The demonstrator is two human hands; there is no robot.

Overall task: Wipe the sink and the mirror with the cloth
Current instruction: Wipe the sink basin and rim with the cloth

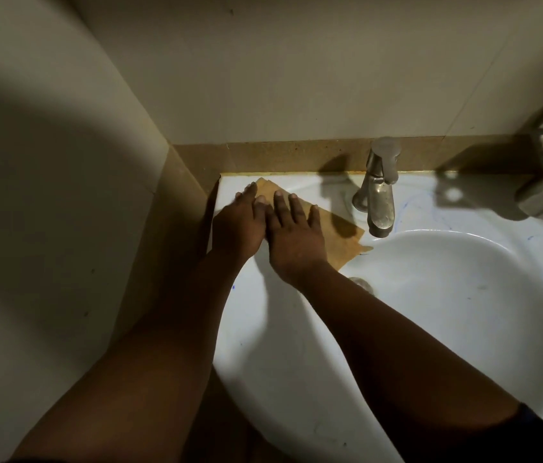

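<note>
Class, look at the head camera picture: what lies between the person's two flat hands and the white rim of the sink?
In the head view, the brown cloth lies spread between the left hand, the right hand and the sink rim, left of the tap.

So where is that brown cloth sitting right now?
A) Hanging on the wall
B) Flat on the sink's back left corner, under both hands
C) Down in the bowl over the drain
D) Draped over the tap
B: the cloth lies spread on the rim of the sink left of the tap, with the left hand and right hand pressing flat on it.
</note>
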